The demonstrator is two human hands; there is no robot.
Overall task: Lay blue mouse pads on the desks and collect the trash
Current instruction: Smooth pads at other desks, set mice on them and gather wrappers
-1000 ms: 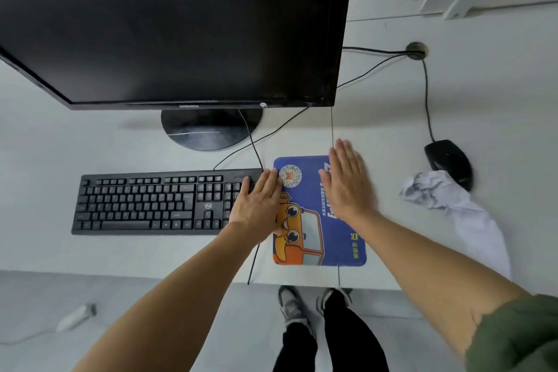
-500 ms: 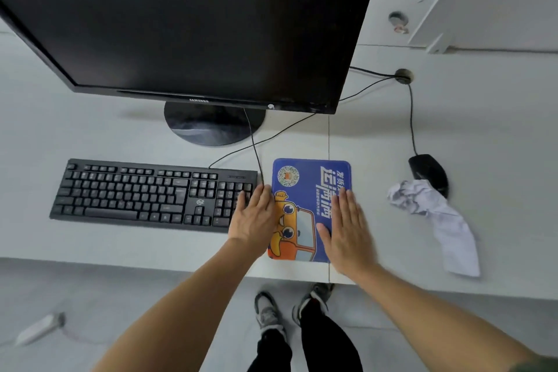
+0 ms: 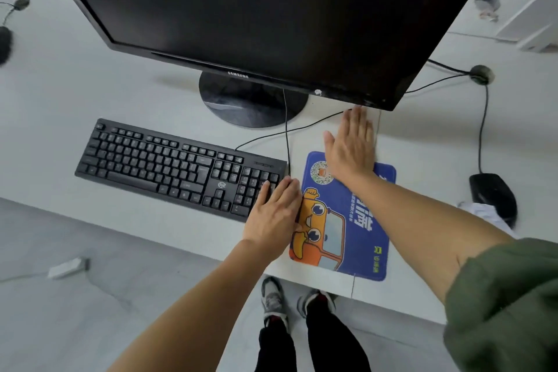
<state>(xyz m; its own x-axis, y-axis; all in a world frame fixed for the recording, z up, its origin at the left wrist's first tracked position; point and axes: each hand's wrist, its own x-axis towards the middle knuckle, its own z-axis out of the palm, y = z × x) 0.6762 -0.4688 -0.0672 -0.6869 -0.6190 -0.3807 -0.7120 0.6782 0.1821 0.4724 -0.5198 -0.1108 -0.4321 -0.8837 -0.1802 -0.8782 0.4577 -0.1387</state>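
Observation:
A blue mouse pad with an orange cartoon car lies flat on the white desk, right of the keyboard, its near edge close to the desk's front edge. My left hand rests flat, fingers apart, across the pad's left edge and the keyboard's right end. My right hand lies flat with fingers spread at the pad's far edge, fingertips near the monitor's lower corner. A crumpled white paper lies on the desk to the right, mostly hidden behind my right forearm, next to the black mouse.
A black keyboard sits left of the pad. A large black monitor on a round base stands behind it. Cables run across the desk to a grommet hole. A white object lies on the grey floor.
My right hand slid from the pad's near part forward to its far edge. My left hand stayed at the pad's left edge. The camera shifted closer and leftward.

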